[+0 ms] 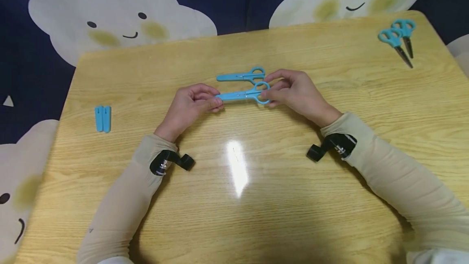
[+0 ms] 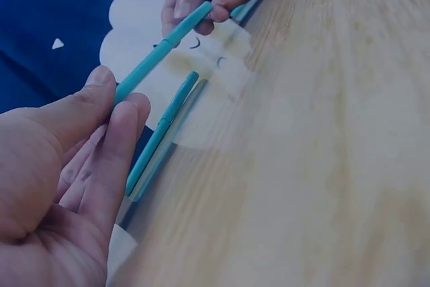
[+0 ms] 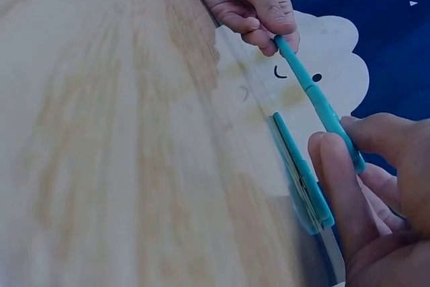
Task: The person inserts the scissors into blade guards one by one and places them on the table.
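A pair of light blue scissors [image 1: 236,95] with its blade cover on is held level between both hands, raised over the table. My left hand [image 1: 194,103] pinches the tip of the cover between thumb and fingers. At the other end, my right hand [image 1: 296,93] pinches the finger loops. Just behind lies a second pair of covered blue scissors [image 1: 234,77] flat on the table, its loops close to the right fingertips. Both wrist views show the held scissors edge-on, above the lying covered scissors [image 2: 163,132].
Two loose blue blade covers [image 1: 102,119] lie side by side at the left of the wooden table [image 1: 278,215]. Two uncovered scissors [image 1: 397,44] with dark blades lie at the far right corner. A dark cloth with clouds [image 1: 234,3] hangs behind.
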Available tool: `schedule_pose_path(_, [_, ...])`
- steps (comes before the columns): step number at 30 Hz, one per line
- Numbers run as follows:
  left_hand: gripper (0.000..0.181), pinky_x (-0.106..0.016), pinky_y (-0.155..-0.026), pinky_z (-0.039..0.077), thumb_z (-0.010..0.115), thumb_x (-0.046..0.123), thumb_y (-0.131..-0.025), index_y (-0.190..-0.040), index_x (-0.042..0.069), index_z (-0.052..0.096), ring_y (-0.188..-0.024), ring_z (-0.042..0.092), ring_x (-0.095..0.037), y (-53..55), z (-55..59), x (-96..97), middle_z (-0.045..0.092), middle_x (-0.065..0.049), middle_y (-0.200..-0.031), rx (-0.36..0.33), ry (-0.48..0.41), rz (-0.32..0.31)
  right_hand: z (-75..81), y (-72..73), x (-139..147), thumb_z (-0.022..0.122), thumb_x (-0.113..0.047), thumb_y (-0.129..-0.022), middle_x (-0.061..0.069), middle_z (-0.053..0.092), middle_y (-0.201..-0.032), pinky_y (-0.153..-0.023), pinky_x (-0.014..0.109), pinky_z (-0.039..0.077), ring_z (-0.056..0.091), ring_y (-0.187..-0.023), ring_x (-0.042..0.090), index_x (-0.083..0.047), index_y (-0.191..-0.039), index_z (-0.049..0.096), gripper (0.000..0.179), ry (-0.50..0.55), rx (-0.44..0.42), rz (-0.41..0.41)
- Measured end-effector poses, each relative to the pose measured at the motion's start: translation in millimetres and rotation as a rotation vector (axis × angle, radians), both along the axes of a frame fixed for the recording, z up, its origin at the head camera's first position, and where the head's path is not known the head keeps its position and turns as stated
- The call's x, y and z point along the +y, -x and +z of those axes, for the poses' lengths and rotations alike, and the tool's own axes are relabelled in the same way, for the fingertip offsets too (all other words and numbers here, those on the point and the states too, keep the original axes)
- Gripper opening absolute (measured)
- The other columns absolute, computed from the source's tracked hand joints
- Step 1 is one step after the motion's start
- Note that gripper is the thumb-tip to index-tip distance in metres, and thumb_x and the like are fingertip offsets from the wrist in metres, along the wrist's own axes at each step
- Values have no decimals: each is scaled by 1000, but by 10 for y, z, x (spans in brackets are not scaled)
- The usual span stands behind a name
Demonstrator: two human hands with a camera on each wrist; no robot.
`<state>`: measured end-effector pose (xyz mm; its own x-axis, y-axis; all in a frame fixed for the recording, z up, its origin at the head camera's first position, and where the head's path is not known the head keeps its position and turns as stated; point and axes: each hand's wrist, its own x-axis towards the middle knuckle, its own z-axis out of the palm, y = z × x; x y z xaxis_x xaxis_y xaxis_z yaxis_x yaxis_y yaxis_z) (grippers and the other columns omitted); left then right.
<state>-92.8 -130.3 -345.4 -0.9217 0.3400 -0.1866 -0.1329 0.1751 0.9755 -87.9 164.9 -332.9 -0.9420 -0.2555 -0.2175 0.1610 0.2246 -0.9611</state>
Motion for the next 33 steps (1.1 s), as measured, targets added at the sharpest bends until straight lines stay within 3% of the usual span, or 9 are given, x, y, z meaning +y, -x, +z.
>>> schedule_pose_path(7, [30, -30, -79, 60, 76, 14, -84, -111, 2, 68, -85, 75, -17, 35, -12, -20, 77, -2, -88, -18, 43, 0, -49, 35, 1, 82, -26, -79, 5, 76, -87, -74, 35, 61, 74, -76, 21, -8, -120, 61, 49, -36, -11, -10])
schedule_pose_path(14, [28, -26, -80, 59, 77, 24, -84, -108, 10, 72, -84, 75, -13, 77, -2, -68, 77, 1, -89, 48, 184, 2, -116, 87, -30, 81, -25, -80, 7, 75, -87, -72, 36, 61, 74, -75, 22, -8, -117, 62, 44, -53, -28, 1])
schedule_pose_path(25, [25, -25, -75, 57, 78, 31, -82, -103, 18, 75, -80, 73, -11, 177, -2, -91, 77, 2, -87, 92, 301, -7, -141, 130, -69, 82, -27, -79, 6, 74, -84, -69, 36, 61, 74, -71, 21, -8, -113, 64, 43, -90, -21, 1])
schedule_pose_path(33, [26, -24, -72, 56, 80, 31, -80, -102, 18, 76, -77, 72, -10, 250, 50, -87, 76, 2, -85, 125, 343, -38, -80, 159, -49, 80, -25, -81, 6, 73, -81, -63, 35, 60, 73, -66, 20, -5, -109, 65, 38, -151, 59, 32])
